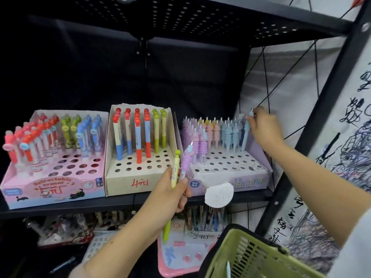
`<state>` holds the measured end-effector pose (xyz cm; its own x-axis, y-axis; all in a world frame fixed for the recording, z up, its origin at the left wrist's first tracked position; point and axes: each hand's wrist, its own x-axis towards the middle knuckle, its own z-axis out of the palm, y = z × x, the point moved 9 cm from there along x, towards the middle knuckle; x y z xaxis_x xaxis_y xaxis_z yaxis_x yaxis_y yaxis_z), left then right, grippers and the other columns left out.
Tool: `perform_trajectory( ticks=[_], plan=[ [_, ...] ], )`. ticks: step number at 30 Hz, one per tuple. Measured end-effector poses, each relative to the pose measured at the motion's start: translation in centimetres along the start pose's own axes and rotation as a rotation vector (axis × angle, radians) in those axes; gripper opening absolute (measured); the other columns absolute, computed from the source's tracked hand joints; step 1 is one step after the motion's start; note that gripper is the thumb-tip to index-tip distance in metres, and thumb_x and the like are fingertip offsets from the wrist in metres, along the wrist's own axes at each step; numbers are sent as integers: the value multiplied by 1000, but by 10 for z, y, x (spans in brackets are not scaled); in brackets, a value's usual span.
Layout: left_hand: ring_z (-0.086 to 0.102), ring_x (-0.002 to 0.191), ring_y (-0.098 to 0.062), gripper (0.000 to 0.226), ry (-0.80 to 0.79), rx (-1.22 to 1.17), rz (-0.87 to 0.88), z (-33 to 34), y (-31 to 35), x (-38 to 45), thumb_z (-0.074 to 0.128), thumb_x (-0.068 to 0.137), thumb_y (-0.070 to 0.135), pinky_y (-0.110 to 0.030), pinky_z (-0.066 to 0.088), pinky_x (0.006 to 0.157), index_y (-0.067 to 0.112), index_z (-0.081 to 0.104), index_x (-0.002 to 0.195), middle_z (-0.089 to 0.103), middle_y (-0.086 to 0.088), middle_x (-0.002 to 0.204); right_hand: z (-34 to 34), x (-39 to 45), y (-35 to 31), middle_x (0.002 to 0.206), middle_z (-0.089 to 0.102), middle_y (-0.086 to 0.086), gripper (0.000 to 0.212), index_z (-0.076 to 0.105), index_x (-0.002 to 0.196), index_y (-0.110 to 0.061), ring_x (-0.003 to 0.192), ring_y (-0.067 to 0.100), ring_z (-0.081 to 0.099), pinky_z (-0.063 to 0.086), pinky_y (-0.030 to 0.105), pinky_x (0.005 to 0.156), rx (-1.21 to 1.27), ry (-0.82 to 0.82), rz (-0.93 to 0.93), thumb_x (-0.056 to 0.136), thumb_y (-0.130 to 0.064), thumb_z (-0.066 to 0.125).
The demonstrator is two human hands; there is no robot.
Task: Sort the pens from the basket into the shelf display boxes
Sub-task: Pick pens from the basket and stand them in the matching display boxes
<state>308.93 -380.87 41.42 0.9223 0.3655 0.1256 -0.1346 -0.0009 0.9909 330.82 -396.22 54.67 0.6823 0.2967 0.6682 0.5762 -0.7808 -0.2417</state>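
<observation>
Head view — right hand (263,127) pinching blue pen (247,129)

Plastic basket (251,255), cardboard display boxes (138,183)

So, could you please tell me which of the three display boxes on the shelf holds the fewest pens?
The middle cream box marked 4 in red: only about six pens stand in it, while the pink box and the lilac unicorn box are far fuller.
</observation>
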Motion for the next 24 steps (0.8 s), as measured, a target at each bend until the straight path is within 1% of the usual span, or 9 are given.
perform_trajectory(
  ticks=[5, 8, 10, 12, 14, 16, 19, 22, 24],
  plan=[
    [43, 43, -8, 10, 16, 1, -2, 2, -1, 1, 40, 98, 14, -18, 34, 41, 7, 48, 97, 56, 8, 55, 37, -2, 16, 100, 61, 30, 31, 51, 115, 5, 89, 38, 59, 32, 31, 62, -24, -244, 114, 99, -19, 39],
    [46, 46, -7, 12, 26, 9, 0, -3, -1, -1, 39, 99, 13, -18, 38, 42, 11, 50, 100, 59, 7, 59, 51, -16, 22, 103, 63, 26, 33, 57, 106, 5, 92, 37, 59, 35, 31, 64, -103, -358, 168, 100, -21, 38],
    [48, 48, -7, 12, 37, 16, -1, -7, -2, -1, 39, 99, 15, -18, 40, 44, 13, 51, 99, 61, 7, 62, 40, -22, 19, 103, 63, 24, 30, 56, 106, 4, 93, 38, 59, 36, 32, 64, -117, -280, 211, 98, -21, 42],
    [50, 49, -8, 12, 44, 5, -7, -11, -3, -1, 39, 99, 16, -19, 41, 45, 15, 51, 99, 62, 7, 62, 16, -29, 3, 92, 62, 18, 25, 53, 108, -1, 86, 34, 59, 36, 30, 62, -10, -98, 214, 96, -22, 48],
    [51, 49, -8, 13, 43, -8, -7, -12, -3, -1, 39, 99, 16, -18, 42, 46, 16, 52, 99, 63, 7, 63, 2, -39, -29, 77, 58, 0, 17, 56, 101, -9, 70, 17, 57, 39, 23, 56, 242, -36, 142, 95, -24, 51],
    [51, 49, -8, 14, 41, -21, 2, -10, -1, -2, 39, 99, 16, -19, 42, 46, 17, 53, 98, 63, 7, 63, 10, -58, -73, 72, 58, -9, 13, 60, 90, -19, 60, 0, 54, 39, 8, 48, 534, -230, 41, 95, -26, 50],
    [51, 46, -9, 17, 34, -92, -15, -8, 1, -4, 39, 99, 16, -19, 42, 43, 16, 55, 96, 65, 3, 60, 29, -94, -128, 86, 67, -9, 21, 62, 96, -29, 72, -2, 62, 48, 10, 60, 915, -612, -12, 99, -21, 43],
    [51, 44, -11, 20, 28, -227, -51, -9, 1, -10, 41, 98, 20, -20, 43, 43, 13, 60, 95, 68, -2, 63, 35, -110, -145, 101, 71, -4, 23, 60, 109, -26, 95, 6, 65, 51, 17, 76, 1126, -768, -3, 100, -19, 41],
    [55, 46, -12, 22, 31, -259, -68, -12, 1, -13, 42, 98, 21, -20, 47, 45, 12, 62, 96, 71, -5, 69, 37, -114, -151, 99, 72, 1, 19, 61, 106, -23, 94, 13, 67, 52, 19, 75, 1189, -780, 8, 98, -17, 45]
  ],
)
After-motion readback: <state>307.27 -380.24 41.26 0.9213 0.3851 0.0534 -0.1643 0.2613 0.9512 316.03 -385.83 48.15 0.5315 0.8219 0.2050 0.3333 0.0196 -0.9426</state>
